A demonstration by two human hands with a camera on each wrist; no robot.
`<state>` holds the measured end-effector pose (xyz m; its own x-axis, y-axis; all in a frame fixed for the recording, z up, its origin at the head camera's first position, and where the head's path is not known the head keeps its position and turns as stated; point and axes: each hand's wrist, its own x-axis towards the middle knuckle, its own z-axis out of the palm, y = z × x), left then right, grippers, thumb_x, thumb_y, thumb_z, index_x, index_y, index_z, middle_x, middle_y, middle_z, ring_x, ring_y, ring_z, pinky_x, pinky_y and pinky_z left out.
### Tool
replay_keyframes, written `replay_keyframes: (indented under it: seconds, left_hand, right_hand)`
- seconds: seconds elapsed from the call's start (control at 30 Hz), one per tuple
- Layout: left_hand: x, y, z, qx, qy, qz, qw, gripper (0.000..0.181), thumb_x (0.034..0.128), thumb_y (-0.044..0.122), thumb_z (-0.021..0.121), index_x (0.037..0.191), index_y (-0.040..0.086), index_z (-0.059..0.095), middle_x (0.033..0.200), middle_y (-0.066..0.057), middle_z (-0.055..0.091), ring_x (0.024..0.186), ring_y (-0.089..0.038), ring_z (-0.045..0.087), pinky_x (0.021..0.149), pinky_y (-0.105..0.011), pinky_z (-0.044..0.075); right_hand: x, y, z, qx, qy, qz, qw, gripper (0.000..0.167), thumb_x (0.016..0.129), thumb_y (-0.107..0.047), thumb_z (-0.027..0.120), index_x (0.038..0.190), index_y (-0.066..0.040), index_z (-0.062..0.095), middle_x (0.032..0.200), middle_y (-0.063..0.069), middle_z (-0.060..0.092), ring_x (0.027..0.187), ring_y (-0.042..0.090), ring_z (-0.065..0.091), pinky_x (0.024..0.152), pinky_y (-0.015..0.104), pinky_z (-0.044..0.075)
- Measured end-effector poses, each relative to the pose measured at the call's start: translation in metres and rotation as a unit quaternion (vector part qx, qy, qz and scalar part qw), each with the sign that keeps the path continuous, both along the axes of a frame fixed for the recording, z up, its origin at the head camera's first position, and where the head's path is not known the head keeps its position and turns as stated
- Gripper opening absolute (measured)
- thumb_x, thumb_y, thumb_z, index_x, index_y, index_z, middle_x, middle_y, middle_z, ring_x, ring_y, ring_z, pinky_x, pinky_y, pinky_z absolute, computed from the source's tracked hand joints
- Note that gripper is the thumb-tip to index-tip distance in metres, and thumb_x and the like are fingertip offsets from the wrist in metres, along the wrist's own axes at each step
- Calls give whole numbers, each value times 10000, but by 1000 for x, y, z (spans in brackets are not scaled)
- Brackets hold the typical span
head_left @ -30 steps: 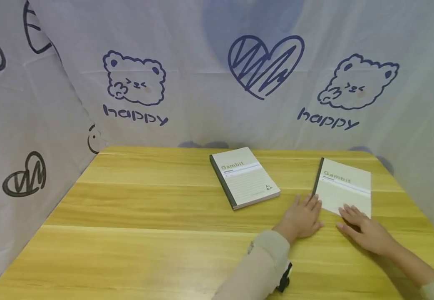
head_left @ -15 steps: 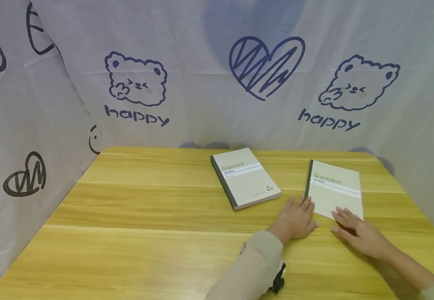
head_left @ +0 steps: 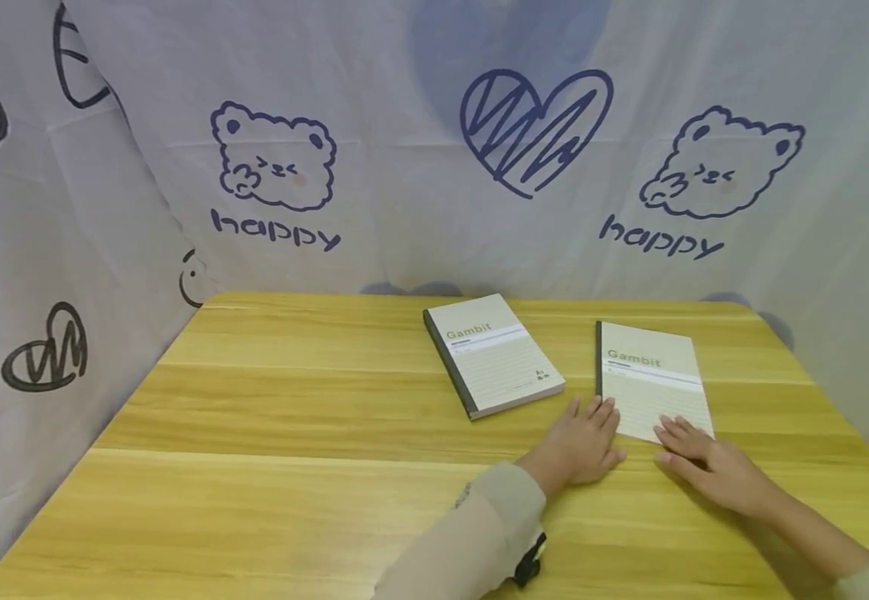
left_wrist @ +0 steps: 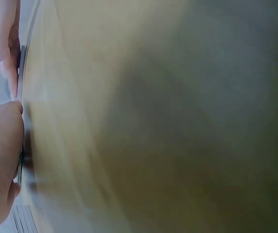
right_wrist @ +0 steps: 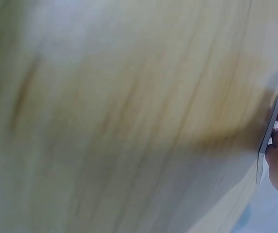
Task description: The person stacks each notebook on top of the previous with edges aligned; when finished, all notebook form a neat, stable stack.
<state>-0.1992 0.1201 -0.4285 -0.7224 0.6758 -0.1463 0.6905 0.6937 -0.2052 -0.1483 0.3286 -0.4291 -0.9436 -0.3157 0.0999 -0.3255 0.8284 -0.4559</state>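
Note:
A thin, pale Gambit notebook [head_left: 651, 379] with a dark spine lies flat on the right part of the table. My left hand [head_left: 580, 440] touches its lower left corner, fingers extended. At the lower right corner, the fingers of my right hand [head_left: 719, 471] rest on the cover, with the thumb near the bottom edge. A second, thicker Gambit notebook [head_left: 494, 358] lies tilted just to the left, with a gap between the two. In the left wrist view my left hand [left_wrist: 0, 160] sits at the left edge; table fills most of both wrist views.
The wooden table [head_left: 254, 417] extends to the left and in front. Behind it hangs a white cloth [head_left: 397, 200] with bear and heart drawings, and more cloth hangs at the left and right sides. A small black object [head_left: 528, 563] shows below my left sleeve.
Both hands and the thin notebook have slid left across the table, closer to the thicker notebook. The thin notebook has turned slightly. The thicker notebook has stayed in place.

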Motion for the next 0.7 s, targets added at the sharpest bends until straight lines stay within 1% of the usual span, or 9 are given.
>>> replay_keyframes:
  seconds: [0.07,0.13,0.2,0.27,0.33,0.4,0.53,0.6,0.7]
  left_hand:
    - [1,-3,0,-62,-53,-16,10000,600,980,520,146,1497,213,154,1564,75,114,1437,-91,117,1167,-303,152]
    - [2,-5,0,-101,-97,-39,9999,600,981,515,134,1499,211,141,1566,70,101,1438,-93,110,1169,-305,147]
    - [3,-7,0,-93,-149,-70,9998,604,981,514,126,1500,206,132,1568,65,88,1440,-95,98,1171,-306,139]
    - [4,-9,0,-97,-136,-118,9998,607,981,514,122,1500,200,134,1568,59,93,1440,-100,101,1171,-308,141]
    - [5,-11,1,-109,-99,-159,9998,611,980,518,122,1499,196,142,1567,55,104,1440,-104,106,1171,-308,140]
    - [6,-14,2,-131,-31,-201,9997,614,980,518,128,1497,188,157,1564,50,127,1438,-108,121,1169,-308,150]
    - [9,-21,6,-52,-85,-291,9995,626,976,531,147,1493,179,178,1560,43,149,1436,-116,139,1168,-309,158]
    - [11,-24,8,11,-152,-354,9993,629,975,534,160,1490,173,190,1558,35,161,1435,-120,149,1167,-313,161]
    - [13,-28,9,47,-174,-458,9988,632,973,536,174,1485,168,210,1554,28,179,1431,-124,167,1165,-313,168]
  right_hand:
    - [-1,0,-1,-23,173,60,9998,449,940,-270,528,1292,7,514,1380,252,417,1349,353,290,1127,146,112]
    - [-1,0,-2,-32,299,96,9995,429,937,-260,534,1275,5,535,1367,245,438,1359,122,228,975,-35,32]
    - [-3,0,-2,1,374,142,9992,426,932,-253,542,1271,5,539,1355,245,452,1276,-85,152,918,-70,32]
    - [-3,0,-1,73,362,146,9992,437,930,-259,545,1283,-3,530,1357,240,454,1233,-149,125,925,-62,31]
    - [-4,0,0,154,279,127,9994,454,930,-276,544,1301,-17,515,1369,227,448,1288,-73,161,982,-31,60]
    - [-5,-1,1,204,203,153,9995,470,932,-284,539,1314,-14,498,1380,228,435,1367,132,241,1031,16,64]
    - [-7,0,3,199,151,199,9995,485,935,-282,535,1315,14,484,1384,250,419,1270,480,357,1074,71,53]
    - [-7,1,3,161,117,158,9997,488,935,-288,534,1312,18,485,1387,254,412,1256,502,358,1046,46,28]
    - [-7,2,4,146,-22,79,9999,502,938,-307,526,1326,7,473,1405,253,389,1266,499,345,1144,229,112]
